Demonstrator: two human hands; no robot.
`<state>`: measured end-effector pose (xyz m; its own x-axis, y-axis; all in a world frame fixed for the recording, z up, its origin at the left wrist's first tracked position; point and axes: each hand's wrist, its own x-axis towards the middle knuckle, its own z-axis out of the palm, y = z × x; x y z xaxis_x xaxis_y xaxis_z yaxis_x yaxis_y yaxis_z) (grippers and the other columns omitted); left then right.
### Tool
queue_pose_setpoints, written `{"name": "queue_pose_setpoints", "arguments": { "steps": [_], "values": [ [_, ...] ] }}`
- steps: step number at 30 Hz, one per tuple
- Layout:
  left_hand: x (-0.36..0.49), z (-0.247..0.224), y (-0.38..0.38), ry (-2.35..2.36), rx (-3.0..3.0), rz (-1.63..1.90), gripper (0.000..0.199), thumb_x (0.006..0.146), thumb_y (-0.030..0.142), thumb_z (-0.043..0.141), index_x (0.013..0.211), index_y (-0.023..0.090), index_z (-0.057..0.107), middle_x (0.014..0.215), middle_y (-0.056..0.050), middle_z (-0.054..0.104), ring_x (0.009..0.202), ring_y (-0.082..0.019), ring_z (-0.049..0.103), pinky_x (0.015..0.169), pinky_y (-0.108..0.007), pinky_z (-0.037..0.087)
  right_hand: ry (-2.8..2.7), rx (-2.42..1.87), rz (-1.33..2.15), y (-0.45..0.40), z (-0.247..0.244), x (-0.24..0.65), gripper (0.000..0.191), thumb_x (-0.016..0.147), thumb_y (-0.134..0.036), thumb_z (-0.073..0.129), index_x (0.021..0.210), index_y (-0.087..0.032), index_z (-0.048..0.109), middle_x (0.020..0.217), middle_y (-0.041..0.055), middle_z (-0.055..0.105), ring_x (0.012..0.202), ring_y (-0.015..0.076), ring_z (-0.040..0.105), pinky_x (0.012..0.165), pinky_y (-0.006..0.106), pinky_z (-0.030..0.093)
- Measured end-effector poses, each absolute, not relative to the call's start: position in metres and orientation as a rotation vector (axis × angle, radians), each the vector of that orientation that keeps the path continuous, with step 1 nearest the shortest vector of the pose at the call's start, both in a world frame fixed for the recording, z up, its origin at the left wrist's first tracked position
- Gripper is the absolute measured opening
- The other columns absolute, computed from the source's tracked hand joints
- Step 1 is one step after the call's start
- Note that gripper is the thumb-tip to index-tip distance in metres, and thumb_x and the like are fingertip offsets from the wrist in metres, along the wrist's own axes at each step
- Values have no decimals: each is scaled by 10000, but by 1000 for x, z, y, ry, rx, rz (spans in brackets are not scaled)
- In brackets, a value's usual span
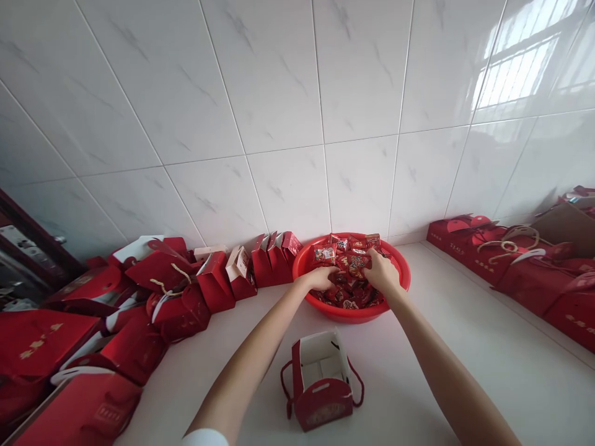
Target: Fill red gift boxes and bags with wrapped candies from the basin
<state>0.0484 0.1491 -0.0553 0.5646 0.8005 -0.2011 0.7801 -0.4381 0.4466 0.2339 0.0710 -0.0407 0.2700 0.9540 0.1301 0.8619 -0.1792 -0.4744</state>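
A round red plastic basket [403,272] stands against the wall, heaped with small red wrapped sweets [352,303]. My left hand [322,278] reaches into its left side, thumb and a finger apart among the wrappers; the other fingertips are hidden. On the right side, my right hand [383,271] has its fingers closed at the edge of a dark red sweet packet [357,265]. In front of the basket sits a small dark red gift box [324,402], its top open and its inside white and bare. Red cord handles hang at both its sides.
Many red gift boxes [181,313] crowd the left side, with several narrow red boxes [217,282] lined along the wall. More red boxes [483,248] with cord handles stand at right. White tiled wall [283,87] rises behind the white countertop [446,322].
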Motion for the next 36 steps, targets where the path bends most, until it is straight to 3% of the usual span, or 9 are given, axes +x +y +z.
{"name": "queue_pose_setpoints", "arguments": {
  "steps": [6, 10, 14, 17, 19, 22, 28, 36],
  "values": [
    [48, -53, 147, 1218, 2321, 53, 342, 715, 331, 772, 1035, 212, 766, 1082, -53, 763, 1027, -265, 688, 822, -270, 517, -1569, -2066, 261, 69, -39, 233, 409, 839, -125, 531, 1245, -176, 550, 1170, 112, 687, 1064, 288, 642, 660, 315, 434],
    [48, -54, 147, 1205, 2312, 117, 288, 659, 316, 823, 916, 196, 778, 987, -42, 774, 945, -254, 702, 789, -269, 515, -1419, -1960, 129, 70, -41, 234, 448, 810, -88, 490, 1246, -174, 548, 1132, 122, 669, 1021, 282, 633, 750, 342, 463],
    [47, -58, 148, 1166, 2320, 178, 380, 739, 372, 769, 1087, 220, 762, 1165, -50, 760, 1098, -273, 689, 935, -306, 516, -1390, -1818, -17, 77, -50, 236, 457, 787, -121, 513, 1239, -174, 553, 1171, 135, 643, 1061, 297, 590, 879, 389, 468],
    [45, -64, 153, 1134, 2337, 213, 545, 810, 418, 697, 1316, 220, 657, 1423, -88, 620, 1311, -299, 576, 1097, -366, 435, -1389, -1768, -61, 82, -56, 237, 419, 790, -143, 514, 1203, -166, 580, 1188, 139, 649, 1081, 305, 569, 937, 423, 459],
    [45, -68, 157, 1096, 2334, 218, 567, 831, 427, 674, 1356, 219, 627, 1467, -92, 578, 1349, -294, 544, 1125, -371, 410, -1422, -1708, -78, 81, -56, 236, 408, 790, -135, 505, 1184, -170, 603, 1235, 131, 647, 1134, 303, 557, 981, 429, 447],
    [44, -72, 161, 1045, 2322, 233, 465, 844, 389, 665, 1280, 226, 678, 1383, -66, 654, 1302, -284, 580, 1107, -356, 420, -1557, -1575, -10, 78, -54, 234, 400, 805, -105, 473, 1160, -194, 634, 1260, 101, 654, 1162, 268, 577, 991, 396, 453],
    [47, -74, 162, 1042, 2320, 279, 200, 863, 292, 632, 980, 238, 785, 963, 6, 793, 1003, -242, 696, 903, -301, 516, -2070, -1387, 278, 76, -55, 228, 349, 762, -18, 507, 988, -202, 699, 1119, 73, 710, 1087, 241, 640, 945, 346, 470],
    [50, -65, 156, 1013, 2327, 316, 282, 835, 134, 598, 979, 256, 807, 1030, 2, 797, 1005, -219, 700, 899, -289, 496, -2162, -1487, 267, 79, -64, 233, 231, 859, -105, 548, 1034, -183, 678, 1141, 113, 696, 1099, 265, 632, 941, 371, 460]
  ]
}}
